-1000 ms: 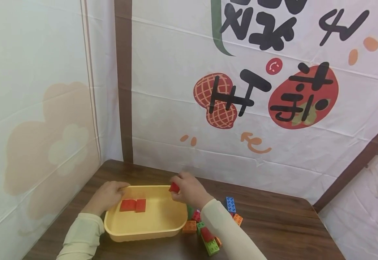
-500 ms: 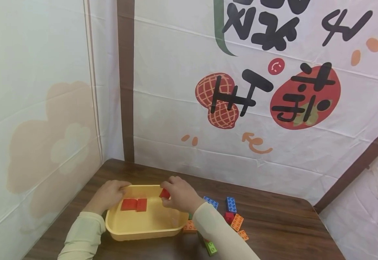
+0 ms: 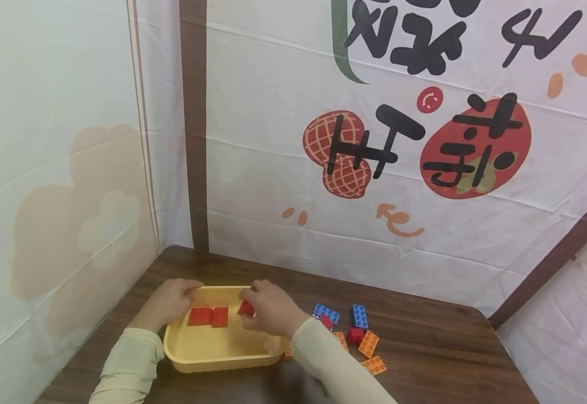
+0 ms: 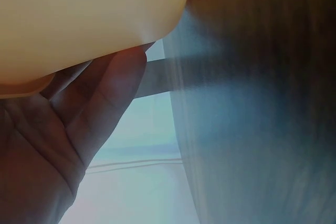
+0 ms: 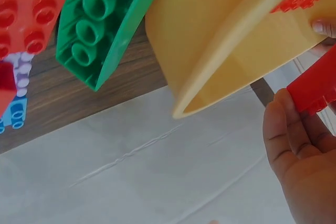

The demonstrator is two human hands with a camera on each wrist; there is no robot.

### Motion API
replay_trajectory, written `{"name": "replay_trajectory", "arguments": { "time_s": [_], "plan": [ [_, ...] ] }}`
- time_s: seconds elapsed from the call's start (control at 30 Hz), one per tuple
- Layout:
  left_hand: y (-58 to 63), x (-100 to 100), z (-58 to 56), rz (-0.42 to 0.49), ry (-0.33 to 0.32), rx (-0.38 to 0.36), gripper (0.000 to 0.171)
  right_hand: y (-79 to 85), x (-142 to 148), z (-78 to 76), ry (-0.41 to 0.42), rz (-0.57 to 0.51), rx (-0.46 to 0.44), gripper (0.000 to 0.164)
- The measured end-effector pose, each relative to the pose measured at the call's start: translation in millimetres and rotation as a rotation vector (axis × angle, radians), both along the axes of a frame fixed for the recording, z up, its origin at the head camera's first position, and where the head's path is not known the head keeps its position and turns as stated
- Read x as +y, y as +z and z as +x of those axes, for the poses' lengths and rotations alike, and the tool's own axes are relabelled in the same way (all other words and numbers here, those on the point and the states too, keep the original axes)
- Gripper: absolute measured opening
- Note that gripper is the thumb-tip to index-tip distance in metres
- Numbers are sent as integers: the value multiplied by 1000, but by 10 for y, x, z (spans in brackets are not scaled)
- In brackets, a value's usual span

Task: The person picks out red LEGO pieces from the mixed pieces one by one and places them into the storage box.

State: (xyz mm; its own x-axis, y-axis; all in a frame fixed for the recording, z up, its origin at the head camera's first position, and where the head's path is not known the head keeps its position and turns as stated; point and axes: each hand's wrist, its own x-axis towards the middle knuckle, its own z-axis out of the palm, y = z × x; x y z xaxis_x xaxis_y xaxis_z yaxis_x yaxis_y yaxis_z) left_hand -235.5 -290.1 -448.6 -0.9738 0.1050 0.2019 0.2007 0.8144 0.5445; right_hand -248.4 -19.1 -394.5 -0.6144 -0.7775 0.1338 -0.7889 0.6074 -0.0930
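My left hand [image 3: 166, 306] grips the far left corner of a yellow plastic tray [image 3: 218, 350]. Its thumb lies over the rim, and the fingers press the tray's outer wall [image 4: 100, 14] in the left wrist view. Two red toy building bricks [image 3: 207, 316] lie side by side inside, toward the left. With my right hand [image 3: 272, 307] I pinch another red brick [image 3: 245, 308] above the tray's far right part. The right wrist view shows that brick [image 5: 317, 82] between thumb and fingers, its studs facing down.
Right of the tray, loose building bricks lie on the brown table [image 3: 435, 342]: blue [image 3: 359, 316], orange [image 3: 368, 344] and red [image 3: 356, 336]. A green brick [image 5: 107, 19] sits close against the tray. My right sleeve [image 3: 339, 359] covers part of the pile. Printed cloth [image 3: 253, 168] hangs behind.
My right hand has carried its red brick leftward from the tray's far right corner and over the inside. The left hand stays at its corner, and the two bricks inside have not moved.
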Motion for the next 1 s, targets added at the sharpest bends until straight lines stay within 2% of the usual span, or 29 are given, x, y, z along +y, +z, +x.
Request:
{"name": "replay_trajectory", "arguments": {
  "time_s": [0.3,0.57,0.87,1.0],
  "plan": [
    [-18,-12,-20,4,5,-17,31,-59,-78,41,83,38,87,43],
    [-24,-16,-24,13,11,-19,32,-129,-130,79,84,26,19,41],
    [-18,-18,-20,13,10,-22,31,-145,-167,130,75,60,-11,38],
    [-22,-16,-20,18,12,-32,32,-171,-172,132,93,63,3,33]
  ]
}}
